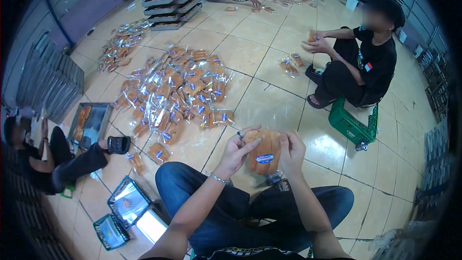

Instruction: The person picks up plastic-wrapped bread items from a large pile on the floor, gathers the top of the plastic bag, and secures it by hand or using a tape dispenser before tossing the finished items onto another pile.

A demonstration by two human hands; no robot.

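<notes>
A bread pack in clear plastic with a blue label [264,151] is held upright before me, above my crossed legs. My left hand [236,151] grips its upper left edge, thumb across the front. On the upper right edge my right hand [293,150] pinches the same pack. Beyond my left knee a large heap of similar wrapped bread packs [177,90] covers the tiled floor. Two packs [158,152] lie at its near edge, close to that knee.
Blue-green plastic baskets [129,202] stand at my left, beside a bright white sheet. A metal tray with bread [104,115] lies near a seated co-worker at far left. Another co-worker [375,57] sits on a green crate [352,126] at right. Stacked trays [164,26] stand farther back.
</notes>
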